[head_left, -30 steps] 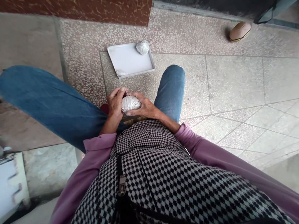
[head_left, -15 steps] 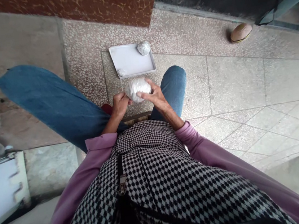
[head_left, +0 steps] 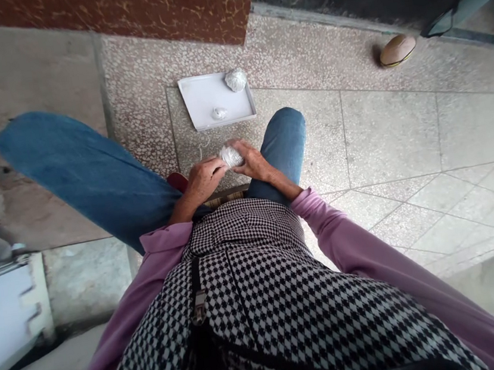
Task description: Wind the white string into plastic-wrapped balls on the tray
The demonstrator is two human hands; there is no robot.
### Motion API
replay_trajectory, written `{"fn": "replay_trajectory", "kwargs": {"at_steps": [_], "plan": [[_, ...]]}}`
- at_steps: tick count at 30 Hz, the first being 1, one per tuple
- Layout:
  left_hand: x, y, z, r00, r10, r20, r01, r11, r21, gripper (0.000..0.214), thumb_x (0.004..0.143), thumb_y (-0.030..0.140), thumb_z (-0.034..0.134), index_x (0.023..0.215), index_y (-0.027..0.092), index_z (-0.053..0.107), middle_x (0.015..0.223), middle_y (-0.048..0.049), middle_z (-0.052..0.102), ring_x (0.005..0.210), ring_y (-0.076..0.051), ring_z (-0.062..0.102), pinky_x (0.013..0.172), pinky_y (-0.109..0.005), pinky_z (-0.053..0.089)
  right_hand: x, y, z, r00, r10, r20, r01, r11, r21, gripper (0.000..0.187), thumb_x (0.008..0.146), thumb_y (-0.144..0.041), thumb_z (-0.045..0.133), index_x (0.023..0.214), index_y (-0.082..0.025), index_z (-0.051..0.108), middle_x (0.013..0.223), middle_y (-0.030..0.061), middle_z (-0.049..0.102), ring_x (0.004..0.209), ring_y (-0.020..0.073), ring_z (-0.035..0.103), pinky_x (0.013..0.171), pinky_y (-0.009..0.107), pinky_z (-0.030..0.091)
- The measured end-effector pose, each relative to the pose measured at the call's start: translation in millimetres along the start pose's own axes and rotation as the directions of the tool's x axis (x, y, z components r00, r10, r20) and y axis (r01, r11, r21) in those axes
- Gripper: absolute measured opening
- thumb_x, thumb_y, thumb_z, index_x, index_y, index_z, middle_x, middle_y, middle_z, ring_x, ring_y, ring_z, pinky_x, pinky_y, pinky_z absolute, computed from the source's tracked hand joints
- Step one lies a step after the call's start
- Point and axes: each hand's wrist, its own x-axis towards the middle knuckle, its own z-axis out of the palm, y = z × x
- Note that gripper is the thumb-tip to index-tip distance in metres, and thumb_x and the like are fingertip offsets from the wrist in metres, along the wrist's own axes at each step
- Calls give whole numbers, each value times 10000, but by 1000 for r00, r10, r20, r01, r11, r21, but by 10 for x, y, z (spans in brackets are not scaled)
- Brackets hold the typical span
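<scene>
I sit with my legs apart on a speckled floor. My left hand (head_left: 201,180) and my right hand (head_left: 253,161) meet between my knees, both closed on a white ball of thread (head_left: 230,156). A thin strand runs from the ball up toward a white tray (head_left: 204,97) on the floor just ahead. In the tray lie a larger white thread ball (head_left: 235,79) at its far right corner and a small clump of thread (head_left: 219,113) near its front edge.
A red-brown speckled wall base (head_left: 139,9) runs behind the tray. A tan shoe (head_left: 397,49) lies at the far right by a dark doorway. A white box-like object (head_left: 5,310) stands at my left. My blue-jeaned knees flank the hands.
The ball had been lifted toward the tray half a second ago; now it sits lower, between both hands. The small clump in the tray has shifted from the front left corner toward the middle.
</scene>
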Motion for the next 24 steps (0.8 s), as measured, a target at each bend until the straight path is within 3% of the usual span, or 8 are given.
{"fn": "replay_trajectory", "kwargs": {"at_steps": [4,10,15,19,21,24], "plan": [[29,-53,-68,1000,22,-13,-22,997,-74,191,994,305,818,824,263,742,866,-34,737,877,-261,697,921,-414,595,-172,27,-33,994,30,109,-49,983,179,672,834,-12,1087,1468,-188,946,1705,174,835,1651,360,705,1515,499,529],[114,-64,-215,994,-50,-98,27,974,-223,195,965,409,839,880,251,763,905,-27,768,893,-251,704,892,-393,589,-279,-9,-122,977,25,211,-125,871,475,741,878,-148,1122,1581,-165,888,1641,127,859,1514,318,775,1420,489,594],[123,-51,-178,983,-119,-143,79,963,-258,186,936,404,855,881,256,758,904,-29,794,926,-266,744,922,-399,645,-245,-200,144,970,54,237,-180,815,551,609,899,-312,1202,1414,-212,893,1454,79,887,1421,307,803,1272,446,700],[102,-97,-106,973,-171,-156,128,960,-250,150,925,359,894,971,259,791,1043,-60,842,1063,-311,797,994,-446,691,-279,-360,408,963,122,240,-248,752,611,520,988,-334,1151,1362,-189,821,1356,88,896,1368,273,812,1285,443,702],[76,-169,-107,930,-221,-294,166,965,-201,235,926,320,952,1104,258,811,1246,-96,850,1267,-356,807,1130,-505,687,-316,-400,453,960,164,228,-275,717,640,534,954,-318,1156,1340,-207,803,1354,80,891,1366,275,824,1283,448,718],[-13,-320,-165,775,-271,-571,236,962,-137,379,985,352,1015,1269,246,788,1406,-121,802,1445,-381,758,1278,-581,640,-338,-407,426,964,202,175,-266,675,688,626,876,-380,1178,1356,-257,794,1429,80,874,1368,312,841,1189,480,793]]}}
